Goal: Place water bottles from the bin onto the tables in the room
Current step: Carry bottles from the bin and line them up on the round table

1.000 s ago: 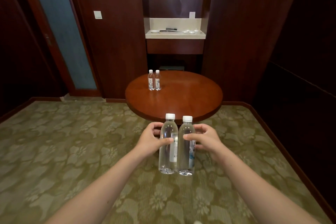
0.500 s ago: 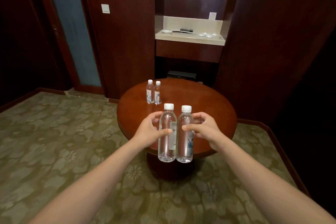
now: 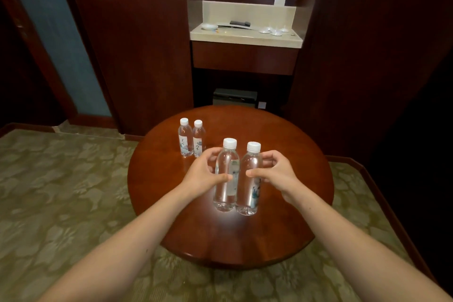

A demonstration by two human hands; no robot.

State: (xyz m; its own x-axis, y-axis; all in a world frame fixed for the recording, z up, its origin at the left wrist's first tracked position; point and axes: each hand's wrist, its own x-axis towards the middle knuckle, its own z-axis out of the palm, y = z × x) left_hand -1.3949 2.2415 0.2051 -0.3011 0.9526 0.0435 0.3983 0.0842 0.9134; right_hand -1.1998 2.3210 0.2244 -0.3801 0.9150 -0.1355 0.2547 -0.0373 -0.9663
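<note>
Two clear water bottles with white caps stand upright, side by side, over the middle of the round wooden table (image 3: pixel 282 228). My left hand (image 3: pixel 201 174) grips the left bottle (image 3: pixel 226 193) around its body. My right hand (image 3: pixel 277 171) holds the right bottle (image 3: pixel 250 201), thumb in front and fingers curled behind. Their bottoms are at the table top, and I cannot tell whether they rest on it. Two more bottles, one (image 3: pixel 185 138) beside the other (image 3: pixel 198 141), stand at the table's back left.
Behind the table a wall niche holds a pale counter (image 3: pixel 245 38) with small white dishes, and a dark box (image 3: pixel 235 97) sits under it. Dark wood panels flank it. A frosted door panel (image 3: pixel 56 44) is at the left. Patterned carpet (image 3: pixel 61 191) surrounds the table.
I have come up to the table. Both held bottles moved forward from above the carpet to the table's middle and came down to its top. My grips look the same.
</note>
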